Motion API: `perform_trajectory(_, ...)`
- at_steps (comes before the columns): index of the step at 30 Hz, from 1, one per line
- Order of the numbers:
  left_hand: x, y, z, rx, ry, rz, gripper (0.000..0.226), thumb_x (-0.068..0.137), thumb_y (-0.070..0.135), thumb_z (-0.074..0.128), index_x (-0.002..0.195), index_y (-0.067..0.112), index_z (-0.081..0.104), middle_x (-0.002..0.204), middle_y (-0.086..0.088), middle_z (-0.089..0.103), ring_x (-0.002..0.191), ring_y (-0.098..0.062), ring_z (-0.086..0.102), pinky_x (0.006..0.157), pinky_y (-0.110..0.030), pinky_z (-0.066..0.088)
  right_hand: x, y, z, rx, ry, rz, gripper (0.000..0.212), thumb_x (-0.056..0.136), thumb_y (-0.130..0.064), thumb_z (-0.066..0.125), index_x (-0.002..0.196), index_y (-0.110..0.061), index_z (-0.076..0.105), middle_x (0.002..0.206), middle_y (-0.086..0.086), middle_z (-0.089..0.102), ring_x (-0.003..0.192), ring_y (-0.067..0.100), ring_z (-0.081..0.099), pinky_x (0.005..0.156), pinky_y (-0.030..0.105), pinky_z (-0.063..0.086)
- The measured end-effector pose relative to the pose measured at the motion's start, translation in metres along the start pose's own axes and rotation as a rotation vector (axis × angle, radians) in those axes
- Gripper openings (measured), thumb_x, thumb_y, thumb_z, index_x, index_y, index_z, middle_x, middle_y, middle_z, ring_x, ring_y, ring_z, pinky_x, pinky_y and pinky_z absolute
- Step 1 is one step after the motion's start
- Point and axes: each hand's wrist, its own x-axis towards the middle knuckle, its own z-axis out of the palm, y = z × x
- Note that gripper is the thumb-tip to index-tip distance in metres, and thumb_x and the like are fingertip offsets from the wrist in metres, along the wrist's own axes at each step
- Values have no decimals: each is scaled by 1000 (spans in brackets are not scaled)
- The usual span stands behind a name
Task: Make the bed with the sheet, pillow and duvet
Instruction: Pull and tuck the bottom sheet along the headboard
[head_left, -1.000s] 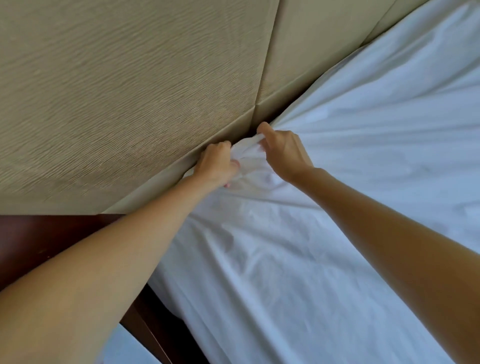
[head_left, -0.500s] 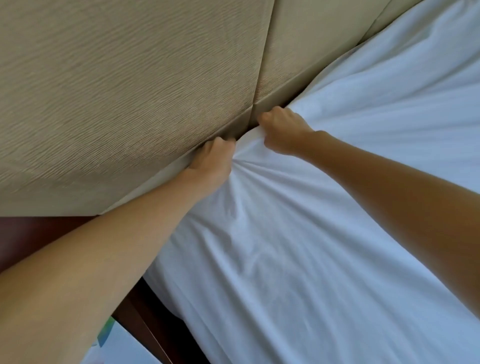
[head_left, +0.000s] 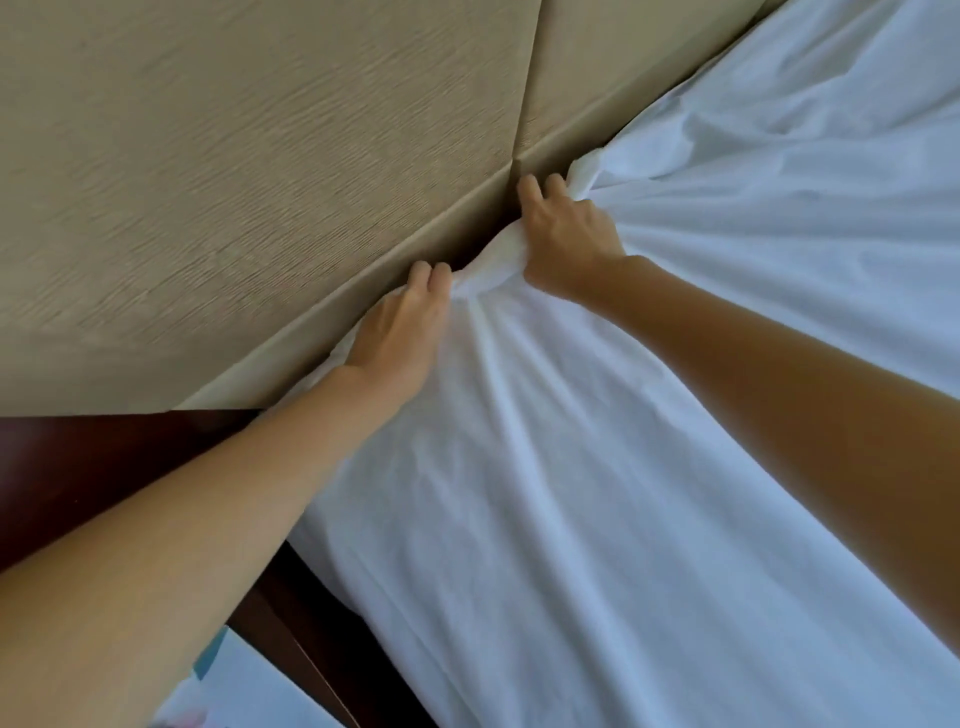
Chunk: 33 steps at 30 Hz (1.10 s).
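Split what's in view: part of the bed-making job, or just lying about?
Job: crumpled white fabric sheet; right hand gripping its bunched edge; left hand resting on it.
Lying about: beige padded headboard; dark wooden furniture; white paper, bottom left.

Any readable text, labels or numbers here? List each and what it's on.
None readable. The white sheet, beige headboard and dark wood frame are unprinted. The pale paper at bottom left shows a teal patch but no legible writing.
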Motion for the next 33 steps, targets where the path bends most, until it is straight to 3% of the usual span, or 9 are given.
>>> perform_trajectory(2, -11, -8, 4, 23, -174, -81, 42, 91, 1, 53, 130, 4, 38, 125, -15, 47, 101, -37, 60, 70, -36, 42, -8, -7, -1, -87, -56, -59, 48, 88, -8, 53, 133, -8, 37, 127, 17, 39, 102, 37, 54, 69, 36, 35)
perform_trajectory(7, -3, -16, 2, 167, -290, -39, 28, 89, 0, 56, 115, 1, 48, 117, -17, 59, 107, -35, 61, 77, -38, 50, -13, -22, 10, -113, 46, -132, 24, 93, -1, 40, 114, -3, 52, 118, 17, 51, 99, 35, 55, 68, 33, 33)
perform_trajectory(9, 1, -16, -2, 259, -177, 96, 34, 66, 1, 79, 94, 3, 59, 90, -14, 68, 80, -29, 71, 58, -30, 53, -7, -22, 8, -64, 110, -67, 26, 92, 0, 35, 111, -1, 53, 115, 17, 55, 101, 37, 55, 69, 33, 31)
perform_trajectory(12, 5, -21, -9, 413, -60, 202, 47, 16, 6, 86, 53, 17, 58, 43, 1, 55, 29, -13, 55, 24, -18, 30, 2, -17, 6, 26, 189, 21, 28, 91, -1, 31, 110, -2, 53, 114, 18, 56, 102, 36, 53, 72, 35, 30)
perform_trajectory(19, -3, -19, -1, 454, -36, 200, 34, 22, 12, 68, 53, 22, 59, 46, 8, 53, 26, -2, 47, 25, -13, 24, 4, -19, 16, 225, 250, 102, 19, 84, 1, 31, 91, -9, 46, 106, 17, 57, 85, 32, 46, 68, 32, 26)
perform_trajectory(22, -9, -20, 2, 464, -63, 146, 44, 27, 8, 57, 69, 22, 52, 55, 9, 55, 27, -1, 46, 28, -15, 19, 14, -11, 26, 366, 234, 78, 17, 85, 2, 37, 95, -3, 50, 112, 17, 52, 96, 32, 49, 68, 30, 29)
perform_trajectory(25, -26, -17, 9, 370, 8, 70, 74, 28, 10, 78, 92, 12, 41, 84, 3, 64, 37, -5, 51, 32, -18, 22, 10, -1, 32, 517, 154, 58, 31, 84, 3, 44, 115, 4, 45, 125, 18, 42, 115, 32, 44, 86, 34, 38)
perform_trajectory(28, -57, -11, 18, 178, 127, 48, 74, 55, -6, 69, 124, -2, 43, 126, -17, 58, 64, -23, 64, 42, -22, 45, -10, 1, 30, 531, 187, 6, 52, 81, -2, 48, 131, -3, 36, 141, 15, 30, 110, 33, 50, 78, 37, 42)
perform_trajectory(33, -91, -10, 39, 62, 123, 53, 65, 71, 3, 62, 131, -10, 43, 138, -22, 48, 113, -34, 61, 80, -38, 54, -68, -6, 42, 286, 182, -81, 57, 76, -10, 51, 131, -4, 43, 149, 25, 24, 96, 39, 58, 68, 37, 44)
